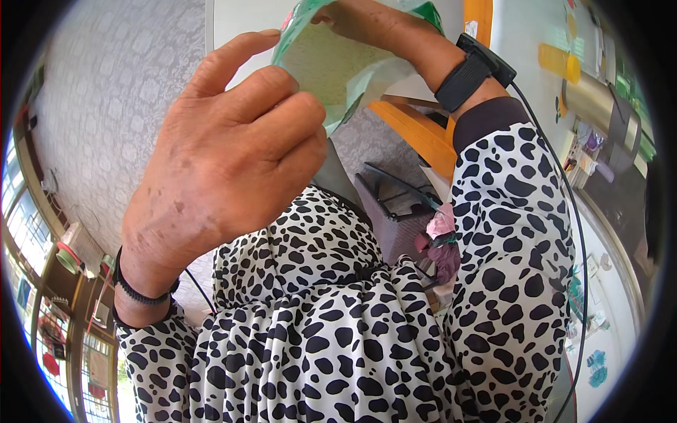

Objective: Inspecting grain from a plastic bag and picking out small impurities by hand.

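Observation:
A green-edged, see-through plastic bag [338,63] is held up high in front of me, its mouth spread towards me. My left hand [227,153] grips the bag's left edge, its fingers curled and the thumb and forefinger near the rim. Behind the bag's upper part, my right hand [354,18] reaches in from the right, partly cut off by the top of the picture; its fingertips are mostly hidden, so its hold on the bag cannot be told. A black strap with a device [470,71] sits on my right wrist.
An orange wooden frame [418,135] stands beyond the bag. Below it are a woven chair [381,222] and pink and purple cloth [444,243]. A black cable [579,232] runs down by my right sleeve. At the right, a steel cylinder [600,106] is near a yellow container [558,62].

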Demonstrator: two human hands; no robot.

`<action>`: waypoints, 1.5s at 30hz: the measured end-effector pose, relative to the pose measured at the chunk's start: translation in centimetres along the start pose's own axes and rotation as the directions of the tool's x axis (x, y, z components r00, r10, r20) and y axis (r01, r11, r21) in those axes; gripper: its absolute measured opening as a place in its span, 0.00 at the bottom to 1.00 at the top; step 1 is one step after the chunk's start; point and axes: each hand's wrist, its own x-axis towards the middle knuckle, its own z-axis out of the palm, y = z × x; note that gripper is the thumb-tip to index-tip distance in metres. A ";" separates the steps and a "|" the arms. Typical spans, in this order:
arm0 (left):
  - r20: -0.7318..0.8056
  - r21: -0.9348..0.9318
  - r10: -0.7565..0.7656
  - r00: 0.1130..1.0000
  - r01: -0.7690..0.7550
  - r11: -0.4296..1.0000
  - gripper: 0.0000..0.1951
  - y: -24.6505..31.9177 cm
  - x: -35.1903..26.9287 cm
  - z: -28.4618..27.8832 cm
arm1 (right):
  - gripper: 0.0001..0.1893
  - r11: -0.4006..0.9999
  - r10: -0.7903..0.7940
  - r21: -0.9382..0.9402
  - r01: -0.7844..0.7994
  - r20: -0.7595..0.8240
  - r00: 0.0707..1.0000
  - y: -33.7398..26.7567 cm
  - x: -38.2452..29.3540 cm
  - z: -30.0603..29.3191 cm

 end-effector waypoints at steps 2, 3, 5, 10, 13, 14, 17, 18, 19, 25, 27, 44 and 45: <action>-0.018 0.001 -0.007 1.000 0.007 1.000 0.13 0.1 -0.4 0.0 | 0.17 0.999 0.047 -0.024 -0.046 0.037 0.998 -1.3 0.1 -0.7; -0.033 0.000 -0.005 0.999 0.005 1.000 0.12 0.1 -0.5 0.1 | 0.17 0.997 0.072 -0.036 -0.070 0.054 0.996 -2.3 0.0 -1.4; -0.031 -0.001 -0.015 0.999 0.015 1.000 0.13 0.1 -0.5 0.1 | 0.17 0.991 0.128 -0.061 -0.123 0.084 0.988 -4.1 -0.5 -2.8; -0.034 -0.004 -0.007 0.999 0.007 1.000 0.12 -0.1 0.2 0.1 | 0.18 0.959 0.275 -0.112 -0.259 0.160 0.948 -8.8 -2.6 -6.1; -0.027 0.020 0.021 0.999 -0.020 1.000 0.11 -0.2 1.2 -0.5 | 0.18 0.925 0.373 -0.153 -0.349 0.183 0.909 -10.7 -3.7 -8.2; -0.052 -0.003 0.012 0.999 -0.013 1.000 0.11 -0.5 0.6 0.0 | 0.19 0.910 0.407 -0.171 -0.379 0.184 0.895 -11.4 -4.0 -9.0; 0.000 -0.011 -0.022 1.000 0.022 1.000 0.11 -0.2 -0.2 -0.9 | 0.19 0.892 0.439 -0.205 -0.404 0.175 0.881 -12.9 -4.7 -9.5; 0.068 -0.040 -0.008 0.998 0.011 0.999 0.11 -0.2 0.3 -0.8 | 0.15 0.923 0.341 -0.193 -0.334 0.008 0.940 -11.0 -6.0 -8.2; 0.069 -0.025 -0.009 0.998 0.011 1.000 0.11 -0.1 0.4 -1.0 | 0.12 0.956 0.193 -0.194 -0.220 -0.148 0.970 -8.9 -6.1 -6.1; -0.085 -0.128 -0.035 0.996 0.024 0.991 0.10 1.5 0.2 -3.0 | 0.16 0.790 0.500 0.360 -0.496 0.091 0.861 -16.2 -10.0 -10.2; -0.129 -0.377 -0.176 0.976 0.116 0.919 0.12 2.2 0.5 -3.8 | 0.17 0.586 0.536 0.643 -0.494 0.149 0.831 -17.2 -11.5 -10.7; 0.510 -0.717 -0.517 0.687 0.008 -0.697 0.31 2.7 2.7 2.3 | 0.19 0.359 0.467 0.928 -0.101 -0.084 0.880 -28.0 -17.3 -11.5; 0.498 -0.670 -0.474 0.726 -0.025 -0.742 0.31 2.7 2.9 2.5 | 0.19 0.363 0.461 0.927 -0.097 -0.089 0.883 -28.6 -17.4 -11.4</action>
